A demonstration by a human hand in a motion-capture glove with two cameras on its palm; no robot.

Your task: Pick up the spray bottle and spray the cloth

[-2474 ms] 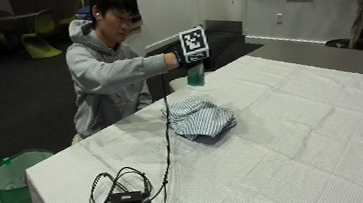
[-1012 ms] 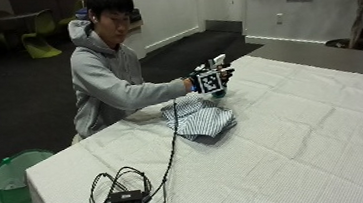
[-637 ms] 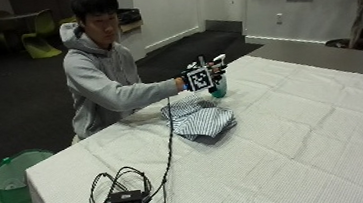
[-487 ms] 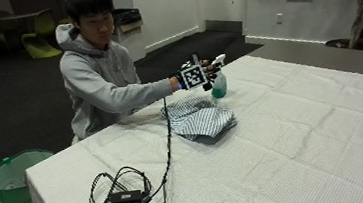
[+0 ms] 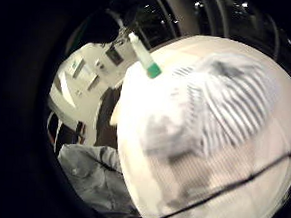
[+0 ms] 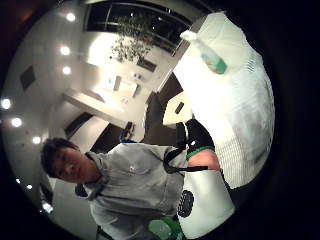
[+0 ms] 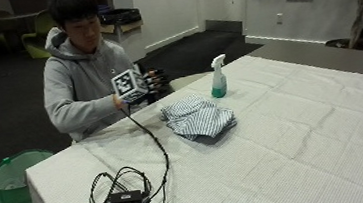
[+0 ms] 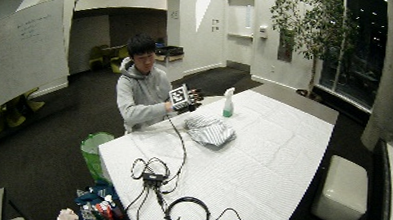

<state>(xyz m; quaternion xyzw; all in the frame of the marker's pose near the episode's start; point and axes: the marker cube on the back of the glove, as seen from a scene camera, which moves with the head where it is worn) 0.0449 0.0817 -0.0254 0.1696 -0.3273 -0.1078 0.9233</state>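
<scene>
Your grip (image 7: 154,79) has let go of spray bottle (image 7: 218,77) and pulled back, fingers relaxed, empty. Bottle stands on counter (image 7: 318,133) beside cloth (image 7: 197,117). Spraying looks finished.

Cloth and plastic on a cloth-covered table

The white tablecloth (image 7: 285,136) looks matt and finely ribbed; on it lies a crumpled blue-and-white striped woven cloth (image 7: 196,117), and beside that stands a spray bottle (image 7: 219,77), seemingly smooth translucent green plastic with a white plastic trigger head.
</scene>
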